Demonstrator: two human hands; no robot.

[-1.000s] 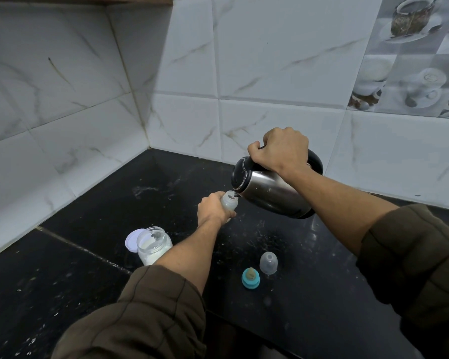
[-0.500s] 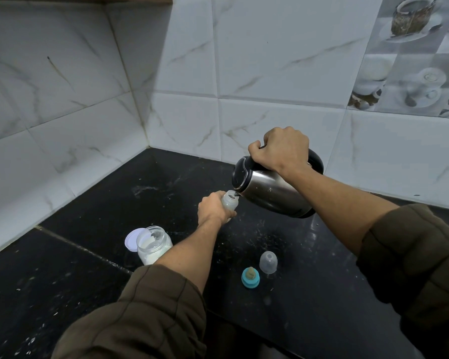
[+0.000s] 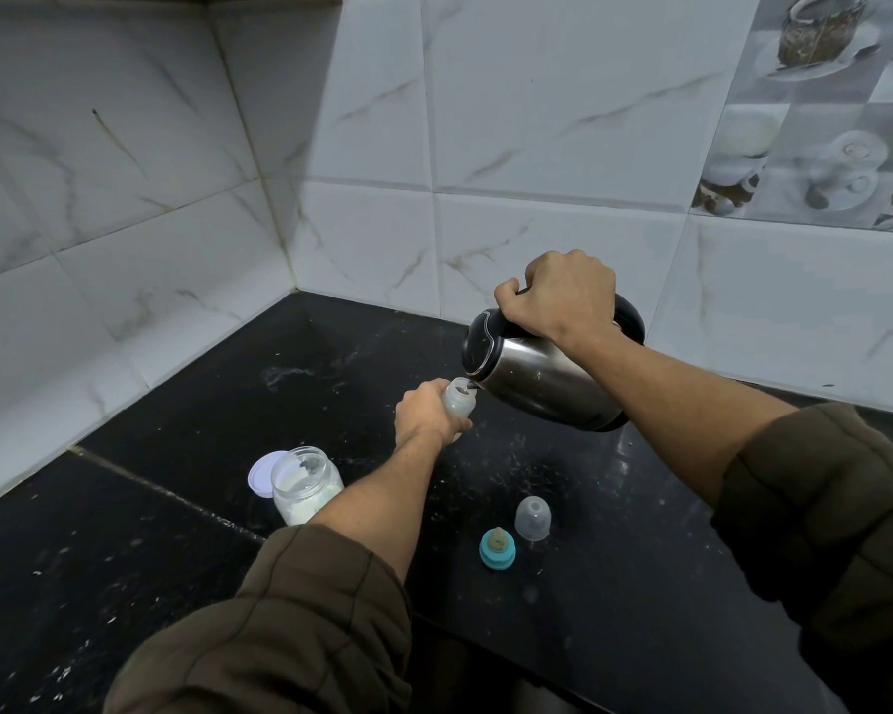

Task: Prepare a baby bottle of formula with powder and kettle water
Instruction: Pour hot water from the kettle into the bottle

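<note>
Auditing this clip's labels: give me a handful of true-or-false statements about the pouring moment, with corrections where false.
1. The right hand grips the kettle, which is tilted with its spout at the mouth of the bottle. True.
2. The left hand lies flat on the counter. False: it holds the bottle.
3. The powder jar stands open, with its lid beside it. True.
4. The blue teat ring is screwed onto the bottle. False: it sits on the counter next to the clear cap.
</note>
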